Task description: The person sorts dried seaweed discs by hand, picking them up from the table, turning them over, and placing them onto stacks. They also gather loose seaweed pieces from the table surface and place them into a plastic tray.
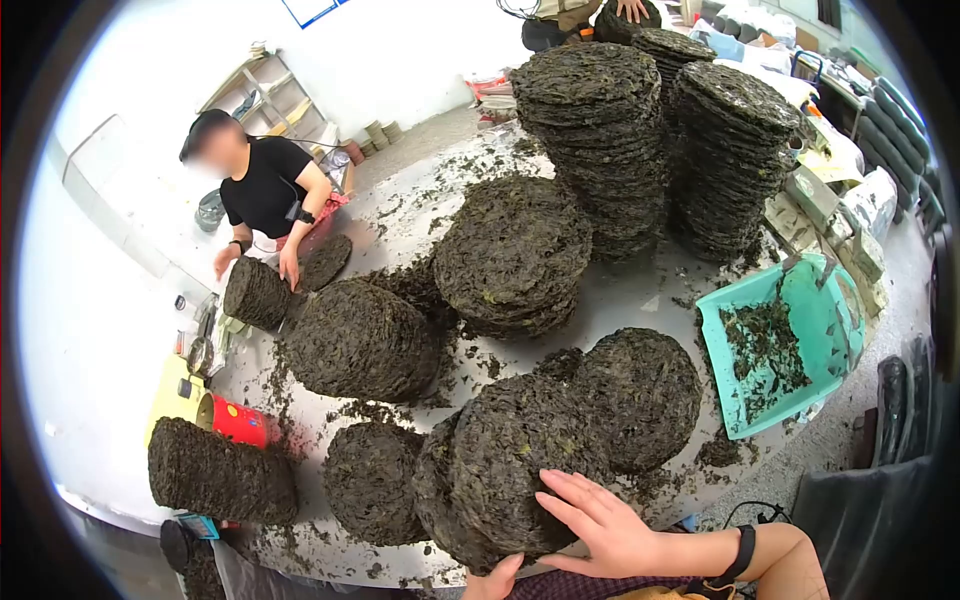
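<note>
Resting under right hand: leaning disc stack.

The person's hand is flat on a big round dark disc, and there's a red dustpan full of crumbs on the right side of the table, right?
Almost. The head view shows the right hand flat on the round dark disc, and the dustpan with crumbs does sit at the right side of the table, but it is teal green, not red.
</note>
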`<move>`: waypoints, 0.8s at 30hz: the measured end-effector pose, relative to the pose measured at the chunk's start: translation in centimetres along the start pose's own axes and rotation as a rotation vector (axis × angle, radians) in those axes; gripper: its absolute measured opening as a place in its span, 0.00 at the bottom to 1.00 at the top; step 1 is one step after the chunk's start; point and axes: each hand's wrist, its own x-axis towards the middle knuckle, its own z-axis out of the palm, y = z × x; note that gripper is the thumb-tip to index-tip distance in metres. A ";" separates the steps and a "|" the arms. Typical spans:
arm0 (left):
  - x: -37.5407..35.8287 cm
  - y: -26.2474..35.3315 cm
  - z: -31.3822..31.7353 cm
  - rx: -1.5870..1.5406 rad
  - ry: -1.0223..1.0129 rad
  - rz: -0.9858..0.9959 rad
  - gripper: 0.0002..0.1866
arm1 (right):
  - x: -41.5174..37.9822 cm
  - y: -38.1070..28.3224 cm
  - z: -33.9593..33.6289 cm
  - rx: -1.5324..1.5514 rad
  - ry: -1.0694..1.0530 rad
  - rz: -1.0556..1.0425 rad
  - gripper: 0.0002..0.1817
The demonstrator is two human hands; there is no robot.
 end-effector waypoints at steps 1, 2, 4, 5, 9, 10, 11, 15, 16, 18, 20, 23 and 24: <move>-0.1 -0.2 0.0 0.014 0.014 0.030 0.26 | 0.0 -0.1 0.0 -0.003 0.002 0.002 0.41; -0.1 -0.4 0.0 0.028 0.028 0.061 0.25 | 0.1 -0.1 -0.1 -0.052 -0.013 0.006 0.39; -0.1 -0.6 -0.2 0.056 0.060 0.127 0.24 | 0.3 0.5 -0.6 -0.030 -0.003 0.022 0.34; -0.3 -0.7 -0.3 0.070 0.080 0.158 0.24 | 0.3 1.1 -1.2 0.044 0.020 0.036 0.33; -0.4 -0.3 -1.7 -0.090 0.235 0.005 0.18 | -2.7 2.9 -3.5 0.241 0.715 0.382 0.20; -0.5 -0.2 -1.9 -0.130 0.229 0.011 0.16 | -3.4 3.4 -4.6 0.590 0.820 0.527 0.19; -0.6 0.0 -2.0 -0.170 0.222 0.016 0.14 | -3.2 4.6 -5.3 0.700 0.971 0.492 0.21; -0.1 0.4 -2.0 -0.329 0.160 0.031 0.08 | -4.8 8.2 -5.2 0.290 1.138 0.680 0.28; 0.1 0.5 -2.1 -0.331 0.159 0.032 0.08 | -5.3 8.3 -5.3 0.026 0.985 0.608 0.33; -0.1 0.6 -2.8 -0.426 0.000 0.025 0.09 | -6.3 7.5 -4.4 -0.054 0.609 0.343 0.38; 0.2 0.7 -3.2 -0.464 -0.099 0.010 0.10 | -3.8 3.7 -4.2 -0.183 0.269 0.122 0.38; 0.2 -0.3 -3.9 -0.442 -0.158 0.010 0.16 | -2.1 3.4 -3.2 -0.422 -0.026 -0.239 0.32; -0.1 -0.2 -4.0 -0.341 -0.016 0.003 0.18 | -2.0 3.7 -3.1 -0.269 -0.004 -0.149 0.31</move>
